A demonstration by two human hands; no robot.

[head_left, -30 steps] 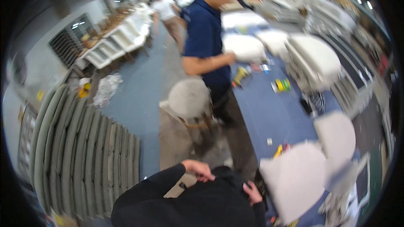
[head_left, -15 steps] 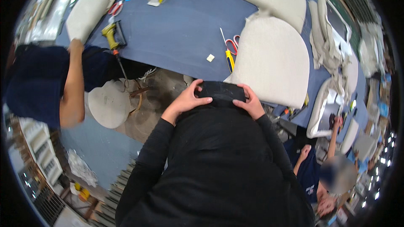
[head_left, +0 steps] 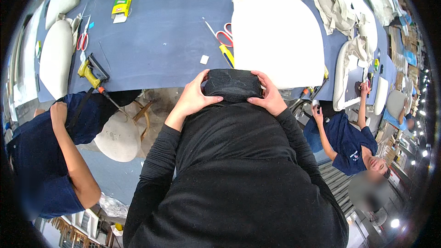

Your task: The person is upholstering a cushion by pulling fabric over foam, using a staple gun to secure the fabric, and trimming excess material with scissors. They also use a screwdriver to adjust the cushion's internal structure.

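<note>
My left hand point(head_left: 194, 96) and my right hand point(head_left: 269, 96) both grip a black mesh pouch point(head_left: 232, 84) held against my front, one hand on each side of it. My sleeves are black. Just beyond the pouch lies the blue worktable point(head_left: 165, 41). A white padded seat cushion point(head_left: 275, 36) rests on it ahead of my right hand. Red-handled scissors point(head_left: 223, 36) and a yellow-and-blue tool point(head_left: 227, 56) lie just past the pouch.
A person in dark blue point(head_left: 55, 156) stands at my left near a round white stool point(head_left: 120, 137). A yellow staple gun point(head_left: 91, 73), second scissors point(head_left: 82, 40) and a green-yellow box point(head_left: 122, 2) lie on the table. Another person point(head_left: 347, 138) works at the right.
The view swung from the aisle down to the table and my front. My hands closed on the pouch and now hold it nearer the table edge.
</note>
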